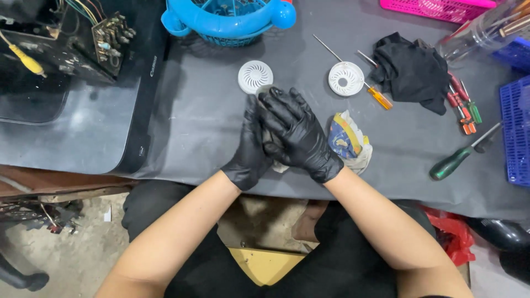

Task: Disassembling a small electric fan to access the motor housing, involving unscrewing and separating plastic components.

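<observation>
Centrally: left hand (249,144) and right hand (295,135), black-gloved, clasped together around a pale cloth (277,165) above the grey counter (210,110). Two white grilles (255,76) beyond. Advisable: keep both palms pressing evenly, cloth bunched.

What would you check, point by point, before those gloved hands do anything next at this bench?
1. Gloves whole on left hand and right hand: ok, no tears visible.
2. Grip on the small pale item between the palms: cannot tell, mostly hidden.
3. White round grille within reach: ok.
4. Second grille flat on the mat: ok.
5. Orange-handled screwdriver nearby: ok.
6. Crumpled rag beside the right hand: ok.
</observation>
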